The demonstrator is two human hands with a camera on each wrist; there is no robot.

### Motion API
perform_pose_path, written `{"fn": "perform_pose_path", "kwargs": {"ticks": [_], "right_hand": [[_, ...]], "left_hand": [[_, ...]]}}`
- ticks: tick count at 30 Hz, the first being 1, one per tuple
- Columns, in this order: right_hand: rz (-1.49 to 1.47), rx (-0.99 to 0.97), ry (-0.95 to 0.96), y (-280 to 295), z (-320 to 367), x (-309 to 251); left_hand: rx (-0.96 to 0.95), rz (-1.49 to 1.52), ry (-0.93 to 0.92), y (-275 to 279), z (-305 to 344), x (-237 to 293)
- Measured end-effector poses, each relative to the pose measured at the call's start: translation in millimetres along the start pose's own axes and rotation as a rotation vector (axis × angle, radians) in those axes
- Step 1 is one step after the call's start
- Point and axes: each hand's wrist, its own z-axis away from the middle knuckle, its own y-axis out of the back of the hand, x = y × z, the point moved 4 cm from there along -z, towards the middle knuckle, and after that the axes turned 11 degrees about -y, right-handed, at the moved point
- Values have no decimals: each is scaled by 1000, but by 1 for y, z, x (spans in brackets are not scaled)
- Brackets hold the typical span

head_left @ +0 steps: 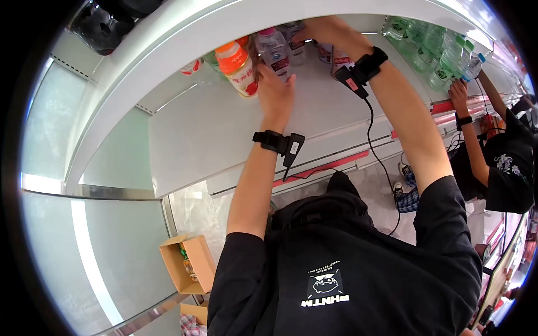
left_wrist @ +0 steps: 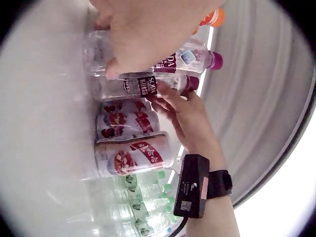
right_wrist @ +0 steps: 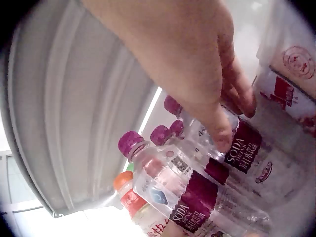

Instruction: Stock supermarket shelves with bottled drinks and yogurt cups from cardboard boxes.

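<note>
Up high now, both arms stretched to the shelf [head_left: 202,134]. The left hand [head_left: 274,92] is raised with its palm against a soda bottle [head_left: 273,51]. Its grip is closed round the clear body, thumb plain to see on the near side in the left wrist view. That bottle stands near the front of the shelf, magenta cap on, just beside an orange-capped bottle [head_left: 240,70].

The right hand [head_left: 319,28] reaches further back, wrist bent. Its fingers [right_wrist: 242,98] and thumb curl onto a second soda bottle [left_wrist: 133,86], a snug grip at the shoulder of the bottle. Both soda bottles hold clear liquid.

Next along sit red-and-white cans [left_wrist: 133,157], then a cluster of green-capped bottles [head_left: 443,53]. Down on the floor is an open cardboard box [head_left: 190,263]; something is inside it, too small to make out.
</note>
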Motion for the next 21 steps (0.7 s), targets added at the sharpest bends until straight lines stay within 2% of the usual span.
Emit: {"fn": "perform_pose_path", "kwargs": {"ticks": [1, 3, 4, 6, 7, 9, 10, 12, 14, 16, 18, 19, 20, 21], "right_hand": [[1, 5, 1, 1, -8, 2], [408, 9, 195, -5, -28, -2], [409, 12, 196, -6, -30, 3], [423, 122, 427, -2, -23, -1], [424, 123, 427, -1, -22, 1], [421, 33, 200, 6, -15, 1], [423, 35, 200, 7, -14, 0], [394, 111, 341, 7, -11, 1], [399, 143, 329, 6, -10, 4], [404, 173, 316, 7, -5, 4], [346, 333, 400, 16, 18, -9], [346, 328, 405, 17, 30, -13], [245, 450, 423, 25, 45, -17], [140, 566, 437, 29, 64, -20]], "left_hand": [[-4, 19, 17, 0, 0, 0], [-8, 38, 33, -1, 0, -3], [0, 36, 20, -2, -1, -5], [9, 36, 7, -1, -1, -5], [8, 29, 3, -1, -1, -6], [11, 24, -4, 1, -3, -3], [16, 16, -16, 3, -4, -3], [20, 6, -24, 7, -3, -1], [-46, -1, 22, 7, -4, -2], [8, 7, -31, 11, -1, 2], [67, 12, -79, 18, 8, 6], [154, 134, -139, 25, 16, 8], [244, 256, -202, 34, 23, 10], [250, 252, -196, 47, 34, 17]]}}
